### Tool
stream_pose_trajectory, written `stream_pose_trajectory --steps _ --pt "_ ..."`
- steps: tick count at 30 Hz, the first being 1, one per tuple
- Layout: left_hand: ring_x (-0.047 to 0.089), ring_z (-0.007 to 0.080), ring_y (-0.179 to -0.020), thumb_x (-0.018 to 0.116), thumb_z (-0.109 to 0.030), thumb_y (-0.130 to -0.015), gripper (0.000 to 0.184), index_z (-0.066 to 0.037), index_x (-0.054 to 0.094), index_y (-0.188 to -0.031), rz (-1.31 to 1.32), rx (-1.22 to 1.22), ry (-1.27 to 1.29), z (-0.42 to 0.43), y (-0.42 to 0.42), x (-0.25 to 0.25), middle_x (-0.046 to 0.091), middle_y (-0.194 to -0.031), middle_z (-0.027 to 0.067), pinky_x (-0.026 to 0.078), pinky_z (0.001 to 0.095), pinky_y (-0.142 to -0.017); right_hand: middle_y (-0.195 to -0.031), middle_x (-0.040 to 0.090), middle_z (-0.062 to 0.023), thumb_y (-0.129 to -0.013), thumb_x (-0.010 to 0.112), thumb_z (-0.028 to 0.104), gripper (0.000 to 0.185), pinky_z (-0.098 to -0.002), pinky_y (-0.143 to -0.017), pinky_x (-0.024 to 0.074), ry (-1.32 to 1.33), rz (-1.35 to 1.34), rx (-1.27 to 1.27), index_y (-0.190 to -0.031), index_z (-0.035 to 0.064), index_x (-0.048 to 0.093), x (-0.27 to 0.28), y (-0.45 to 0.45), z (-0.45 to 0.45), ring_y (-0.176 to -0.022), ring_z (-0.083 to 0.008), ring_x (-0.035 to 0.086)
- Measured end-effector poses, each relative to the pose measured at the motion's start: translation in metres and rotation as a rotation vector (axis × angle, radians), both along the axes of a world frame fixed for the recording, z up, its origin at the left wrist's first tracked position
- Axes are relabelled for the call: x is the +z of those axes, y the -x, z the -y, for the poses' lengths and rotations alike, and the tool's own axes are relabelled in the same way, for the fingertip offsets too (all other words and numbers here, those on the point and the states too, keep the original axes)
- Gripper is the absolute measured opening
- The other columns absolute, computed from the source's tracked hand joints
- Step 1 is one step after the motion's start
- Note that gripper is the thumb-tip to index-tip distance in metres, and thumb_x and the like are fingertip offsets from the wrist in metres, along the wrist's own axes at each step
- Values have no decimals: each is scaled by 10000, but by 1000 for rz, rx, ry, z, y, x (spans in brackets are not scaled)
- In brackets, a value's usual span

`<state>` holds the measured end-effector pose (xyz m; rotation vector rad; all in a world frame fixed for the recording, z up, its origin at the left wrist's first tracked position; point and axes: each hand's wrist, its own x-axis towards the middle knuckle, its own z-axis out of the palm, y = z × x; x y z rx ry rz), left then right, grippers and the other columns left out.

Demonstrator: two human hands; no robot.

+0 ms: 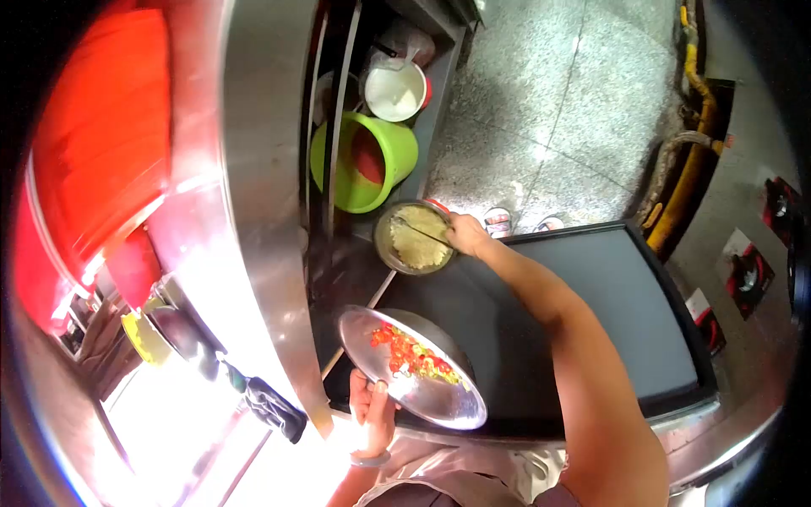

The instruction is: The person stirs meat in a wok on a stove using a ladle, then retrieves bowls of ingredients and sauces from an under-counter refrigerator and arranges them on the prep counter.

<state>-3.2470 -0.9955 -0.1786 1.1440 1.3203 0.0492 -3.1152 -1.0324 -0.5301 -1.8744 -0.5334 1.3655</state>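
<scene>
A shiny metal bowl (439,409) with chopped red and green pieces (412,355) is tilted over the dark surface. My left hand (372,411) grips its near left rim, thumb on top. Farther off, a round bowl (387,253) holds a pale yellowish mass (417,240) with a thin dark utensil (429,236) lying across it. My right hand (466,234) is closed at the right edge of that bowl, at the utensil's end; whether it grips the rim as well, I cannot tell.
Beyond the bowls are a green bucket (397,156) and a white bucket (395,91) on a low shelf. A dark-rimmed grey panel (629,313) lies at the right. Yellow pipes (676,198) run along the floor. Red containers (110,127) stand at the far left.
</scene>
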Motion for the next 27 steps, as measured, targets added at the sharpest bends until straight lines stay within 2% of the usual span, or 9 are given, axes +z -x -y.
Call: stream_pose_trajectory --steps 8,12,15,17,18,20,23,24,27 --pt "465 59 -676 494 -142 -882 268 -52 380 -1107 130 2 54 -2 -1 4 542 -887 27 375 190 -564 -841 588 -262 -719 517 215 317 -438 -739 445 119 140 -114 -902 -40 568 69 -80 94 -814 -393 569" --pt "448 64 -632 457 -111 -898 116 -64 389 -979 204 18 84 -2 0 2 517 -785 22 372 204 -565 -827 592 -247 -720 517 239 315 -422 -698 450 207 143 -312 -861 -36 578 134 -119 139 -776 -387 574" --pt "443 61 -627 448 -104 -902 84 -70 389 -952 269 35 109 -3 1 -4 513 -778 17 367 207 -556 -783 600 -224 -735 545 259 338 -385 -663 454 196 285 -500 -863 -52 571 161 -138 168 -727 -334 592" --pt "444 56 -635 442 -98 -903 72 -76 391 -949 219 17 140 -6 3 -7 522 -802 19 366 207 -550 -763 616 -156 -776 557 212 295 -325 -636 457 182 236 -663 -901 -56 561 191 -147 179 -685 -220 587" --pt "461 71 -657 448 -108 -904 222 -73 394 -1116 246 -2 167 -8 8 -14 542 -875 27 376 222 -566 -771 614 -123 -791 553 173 261 -296 -629 454 99 163 -759 -918 -55 558 207 -149 181 -686 -171 573" --pt "459 73 -644 446 -111 -906 220 -77 396 -1117 243 17 166 -10 13 -21 545 -863 26 377 225 -561 -825 611 -66 -816 525 81 184 -237 -622 446 -50 5 -937 -947 -45 556 218 -151 187 -695 -96 554" --pt "463 81 -620 435 -113 -910 205 -96 407 -1112 229 22 195 -13 7 -23 557 -842 27 385 236 -558 -824 608 -66 -815 529 88 197 -231 -617 440 -78 -20 -1009 -950 -52 553 232 -153 195 -695 -88 551" --pt "472 86 -634 417 -98 -912 187 -88 411 -1098 169 34 212 -17 4 -24 561 -859 33 392 236 -563 -822 602 -51 -809 533 89 202 -225 -605 432 -187 -37 -1079 -955 -49 552 233 -150 196 -680 -79 539" --pt "499 99 -674 398 -82 -912 177 -86 421 -1088 44 61 248 -21 -7 -28 567 -905 41 407 245 -580 -811 596 -38 -796 544 91 207 -218 -592 420 -77 46 -1072 -955 -41 552 244 -155 198 -669 -69 527"
